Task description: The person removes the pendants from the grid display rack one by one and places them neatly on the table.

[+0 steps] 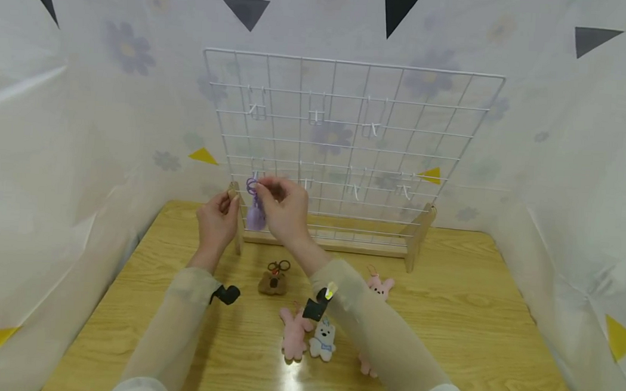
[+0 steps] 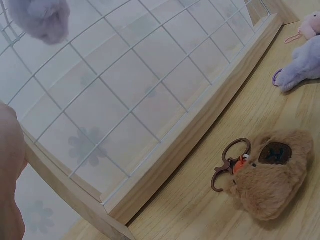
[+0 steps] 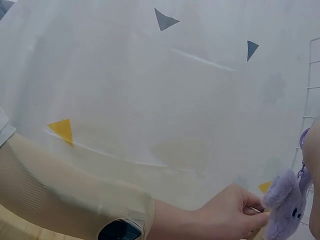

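My right hand (image 1: 285, 209) pinches the purple ring of a purple plush keychain (image 1: 255, 217) at the lower left of the white wire rack (image 1: 353, 63). The ring is beside the lower-left hook; whether it is over the hook I cannot tell. The plush hangs down, its fluffy body also showing in the right wrist view (image 3: 284, 205). My left hand (image 1: 217, 222) grips the top of the rack's left wooden post (image 1: 238, 233) with curled fingers. Below the hands, a brown plush keychain (image 1: 272, 284) with a dark clasp lies on the table.
On the table (image 1: 461, 324) lie a pink plush (image 1: 295, 335), a white plush (image 1: 324, 341) and another pink plush (image 1: 380, 285), partly behind my right forearm. Another purple plush (image 2: 302, 62) shows in the left wrist view. Several white hooks (image 1: 316, 117) hang on the rack.
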`<state>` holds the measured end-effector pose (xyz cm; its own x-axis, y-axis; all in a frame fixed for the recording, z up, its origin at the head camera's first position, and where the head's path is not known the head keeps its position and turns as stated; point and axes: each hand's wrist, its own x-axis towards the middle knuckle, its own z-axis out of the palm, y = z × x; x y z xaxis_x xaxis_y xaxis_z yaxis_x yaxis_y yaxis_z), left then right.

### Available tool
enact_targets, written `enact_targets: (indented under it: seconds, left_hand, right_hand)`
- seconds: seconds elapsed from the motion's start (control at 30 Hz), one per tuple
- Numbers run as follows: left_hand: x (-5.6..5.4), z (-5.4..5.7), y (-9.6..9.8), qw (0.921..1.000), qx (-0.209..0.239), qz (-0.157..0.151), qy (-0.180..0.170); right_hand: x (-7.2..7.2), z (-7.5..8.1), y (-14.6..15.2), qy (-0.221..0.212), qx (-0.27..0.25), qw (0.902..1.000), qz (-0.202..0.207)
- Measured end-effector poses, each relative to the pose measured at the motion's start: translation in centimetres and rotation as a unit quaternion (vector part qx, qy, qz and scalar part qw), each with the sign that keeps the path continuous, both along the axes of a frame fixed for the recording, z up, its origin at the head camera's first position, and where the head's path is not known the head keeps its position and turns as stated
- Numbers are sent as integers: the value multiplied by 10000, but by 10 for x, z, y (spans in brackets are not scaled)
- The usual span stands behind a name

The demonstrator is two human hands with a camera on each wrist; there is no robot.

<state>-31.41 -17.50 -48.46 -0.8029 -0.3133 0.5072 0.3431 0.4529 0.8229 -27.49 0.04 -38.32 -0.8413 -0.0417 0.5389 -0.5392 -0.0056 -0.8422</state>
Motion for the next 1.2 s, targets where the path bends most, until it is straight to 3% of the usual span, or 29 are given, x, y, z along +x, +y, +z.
enact_targets:
  seconds: [0.5, 0.83, 1.2]
  left_hand:
    - [0, -1, -1, 10000, 8, 14, -64]
    - [-2, -2, 0, 9998, 203, -53, -39]
    - [-1, -1, 1, 9996, 239, -17, -162]
  right_hand:
    - [25, 8, 9, 159, -139, 9991, 375]
    - [40, 15, 15, 589, -379, 9953, 668]
    - [55, 15, 20, 433, -473, 9944, 843]
